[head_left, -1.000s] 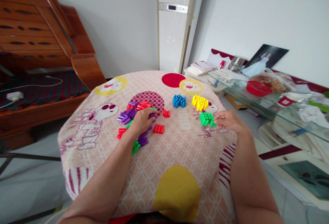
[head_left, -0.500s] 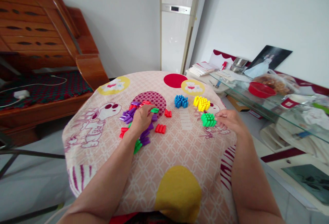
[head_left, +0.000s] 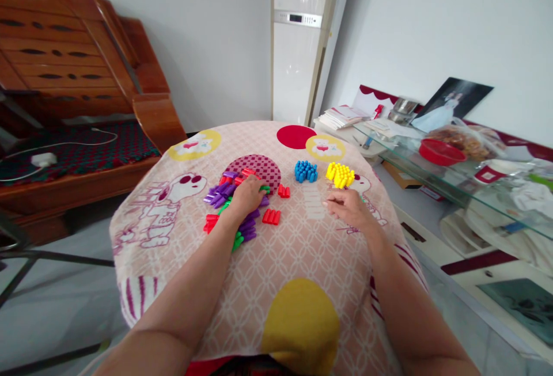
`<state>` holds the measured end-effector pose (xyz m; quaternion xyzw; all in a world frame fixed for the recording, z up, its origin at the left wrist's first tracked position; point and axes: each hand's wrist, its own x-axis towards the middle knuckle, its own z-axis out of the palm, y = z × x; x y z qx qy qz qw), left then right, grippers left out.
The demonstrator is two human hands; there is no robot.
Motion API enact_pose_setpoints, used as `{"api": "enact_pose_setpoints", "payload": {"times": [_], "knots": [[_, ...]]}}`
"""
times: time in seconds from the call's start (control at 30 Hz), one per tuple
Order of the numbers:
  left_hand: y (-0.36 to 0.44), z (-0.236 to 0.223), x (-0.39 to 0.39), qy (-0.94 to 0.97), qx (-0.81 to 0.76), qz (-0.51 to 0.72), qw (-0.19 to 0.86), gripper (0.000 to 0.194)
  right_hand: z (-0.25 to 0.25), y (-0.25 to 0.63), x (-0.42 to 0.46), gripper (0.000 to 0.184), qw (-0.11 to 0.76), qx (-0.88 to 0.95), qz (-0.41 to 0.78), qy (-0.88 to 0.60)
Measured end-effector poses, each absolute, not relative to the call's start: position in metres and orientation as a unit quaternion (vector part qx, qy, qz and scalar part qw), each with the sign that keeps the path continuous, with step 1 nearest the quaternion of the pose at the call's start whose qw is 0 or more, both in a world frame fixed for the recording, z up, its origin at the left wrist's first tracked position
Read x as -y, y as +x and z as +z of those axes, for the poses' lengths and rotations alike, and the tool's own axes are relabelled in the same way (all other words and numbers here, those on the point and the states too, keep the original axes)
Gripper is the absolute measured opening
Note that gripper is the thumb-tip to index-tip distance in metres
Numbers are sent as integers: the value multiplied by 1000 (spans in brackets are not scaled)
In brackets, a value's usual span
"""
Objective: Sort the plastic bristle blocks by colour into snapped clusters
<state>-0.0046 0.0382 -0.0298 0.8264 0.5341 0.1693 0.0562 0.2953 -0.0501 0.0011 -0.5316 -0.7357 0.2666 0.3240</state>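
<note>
Left hand (head_left: 247,194): curled over mixed pieces (head_left: 222,192), hold unclear.
Right hand (head_left: 349,208): fingertips together, contents unclear.
Yellow pieces (head_left: 341,175): beyond right fingers, seemingly colour-grouped.

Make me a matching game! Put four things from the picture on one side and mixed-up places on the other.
Things:
1. Left hand
2. Blue pieces
3. Red bowl
4. White plug

Places:
A. On the glass shelf
B. At the mixed-colour pile
C. On the bench seat
D. Beside the yellow pieces

Right pairs: 1-B, 2-D, 3-A, 4-C
</note>
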Motion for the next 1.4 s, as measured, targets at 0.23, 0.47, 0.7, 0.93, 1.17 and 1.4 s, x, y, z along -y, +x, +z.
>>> {"api": "enact_pose_setpoints", "payload": {"times": [0.23, 0.47, 0.7, 0.93, 1.17, 1.4], "knots": [[-5, -20, -22, 802, -501, 293, 139, 13, -17, 246, 53, 14, 292, 786, 259, -480], [24, -8, 15, 818, -363, 324, 309, 17, -31, 238, 51, 19, 355, 752, 289, -474], [34, -13, 21, 827, -343, 308, 322, 18, -19, 247, 52, 18, 331, 774, 232, -487], [31, -11, 19, 825, -374, 302, 297, 27, 3, 299, 48, 19, 282, 685, 27, -671], [17, -6, 13, 807, -420, 323, 259, 25, 11, 307, 50, 23, 106, 643, -85, -754], [-38, 5, -5, 729, -532, 383, 197, 25, 12, 305, 49, 24, 7, 654, -90, -751]]}}
